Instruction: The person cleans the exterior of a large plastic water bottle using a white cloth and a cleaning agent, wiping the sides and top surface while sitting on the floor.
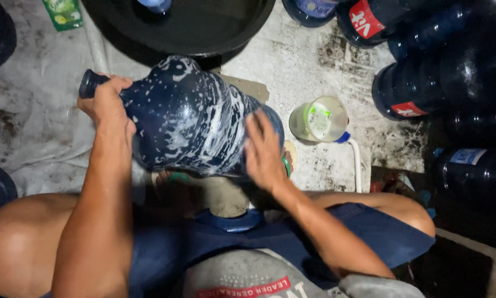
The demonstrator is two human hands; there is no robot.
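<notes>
Water jug (190, 118), a large dark blue plastic one streaked with white soap foam, lies tipped on its side at the middle of the view, its neck pointing toward ten o'clock and its base toward four o'clock. The left hand (107, 105) is clenched around the jug's neck just below the dark cap (89, 83), fingers wrapped over the top. The right hand (264, 152) lies flat and spread against the sudsy wall near the base, at three o'clock of the jug; it presses on the surface rather than closing on anything, and it looks slightly blurred. The jug hangs above the person's bare feet in green-strapped sandals (176, 177) at six o'clock.

At twelve o'clock of the jug sits a wide black basin (204, 33), its rim almost touching the jug's upper side. At three o'clock, well clear of the right hand, stands a small pale tub (318, 118) with green liquid inside, and beside it a white hose (355, 160) runs toward five o'clock. More dark blue jugs (441, 77) crowd the one-to-three-o'clock edge. A green sachet (63, 14) lies at eleven o'clock on the stained concrete floor (297, 60).
</notes>
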